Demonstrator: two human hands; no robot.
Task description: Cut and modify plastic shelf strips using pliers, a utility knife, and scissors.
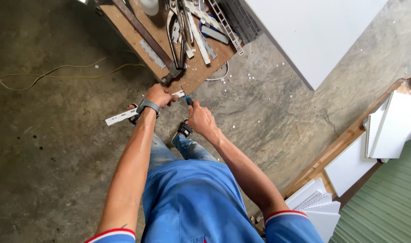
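Left hand (159, 95): white strip (124, 116) lengthwise left-right.

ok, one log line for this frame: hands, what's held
left hand: grips white strip | right hand: holds blue-handled cutter at strip end | below: workbench

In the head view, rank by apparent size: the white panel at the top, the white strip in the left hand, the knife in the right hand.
1. White panel, by far the largest.
2. White strip, held by the left hand.
3. Knife, mostly hidden in the right hand; only its tip shows.
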